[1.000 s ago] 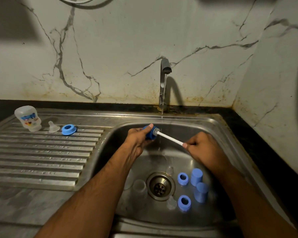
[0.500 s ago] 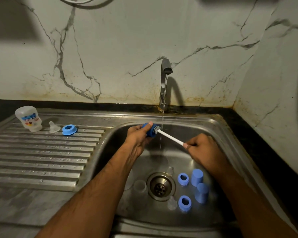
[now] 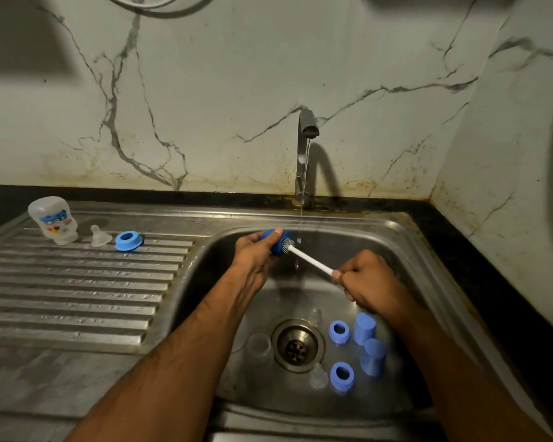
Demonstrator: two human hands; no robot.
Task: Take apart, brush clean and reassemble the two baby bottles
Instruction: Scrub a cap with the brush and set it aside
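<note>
Camera: single wide-angle view, worn on the head
Direction: forward and down, toward the sink (image 3: 406, 237) and the marble wall behind
Tilt: steep enough to show the basin floor, level enough to take in the tap (image 3: 304, 148) and much wall above
Nearness: close, at arm's length; forearms entering from the bottom edge, left hand (image 3: 256, 253) and right hand (image 3: 369, 283) near frame centre
Left side: ribbed drainboard (image 3: 77, 291) running out to the edge
Right side: corner where the side wall meets the back wall
Distortion: straight edges bowed toward the borders
Shared ground: none, only one view
</note>
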